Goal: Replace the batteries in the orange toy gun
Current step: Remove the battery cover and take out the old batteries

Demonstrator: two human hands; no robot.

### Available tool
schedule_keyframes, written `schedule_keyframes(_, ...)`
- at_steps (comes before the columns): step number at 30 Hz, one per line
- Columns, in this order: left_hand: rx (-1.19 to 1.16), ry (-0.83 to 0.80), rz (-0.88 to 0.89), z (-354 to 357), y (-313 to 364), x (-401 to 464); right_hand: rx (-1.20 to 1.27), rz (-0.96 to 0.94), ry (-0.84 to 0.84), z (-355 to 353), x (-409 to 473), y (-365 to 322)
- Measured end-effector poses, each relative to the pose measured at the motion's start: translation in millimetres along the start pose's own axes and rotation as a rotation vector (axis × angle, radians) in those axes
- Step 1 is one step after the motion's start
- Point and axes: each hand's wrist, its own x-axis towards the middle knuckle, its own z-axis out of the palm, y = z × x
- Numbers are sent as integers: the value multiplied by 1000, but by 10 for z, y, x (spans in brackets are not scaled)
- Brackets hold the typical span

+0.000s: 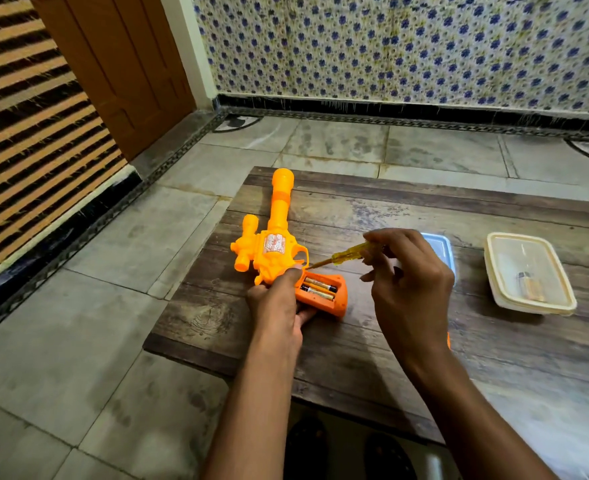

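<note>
A: The fingers of the left hand curl round the grip of the orange plastic toy gun, thumb pressed on its body. And the right?

B: The right hand pinches a yellow translucent-handled screwdriver, its thin shaft pointing left, the tip close to the gun just above the open compartment.

A: Where does the gun lie?

B: On the dark, worn wooden counter, near its left edge, barrel pointing away from the person. The battery compartment in the grip is uncovered, and two black-and-gold cylindrical batteries sit side by side inside it.

A: What else is around?

B: A cream rectangular plastic container stands well apart to the right, with a small item inside that is too blurred to name. A pale blue-rimmed clear lid or tray lies behind the right hand, which hides most of it. A sliver of something orange shows at the right wrist; what it is cannot be told.

A: And the room?

B: The counter is low over a grey tiled floor. A wall with blue floral tiles runs behind, a brown wooden door stands at the left, beside a brown-and-tan striped surface.
</note>
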Motion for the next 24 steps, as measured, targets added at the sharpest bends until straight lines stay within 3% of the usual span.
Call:
schedule_keyframes(12, 34, 7, -19, -4, -32, 71, 42, -35, -42, -3, 25, 32)
schedule_keyframes(20, 25, -9, -27, -1, -36, 86, 82, 85, -29, 40, -1, 68)
schedule_keyframes(24, 27, -21, -22, -1, -39, 88, 215, 246, -4, 142, 24, 72)
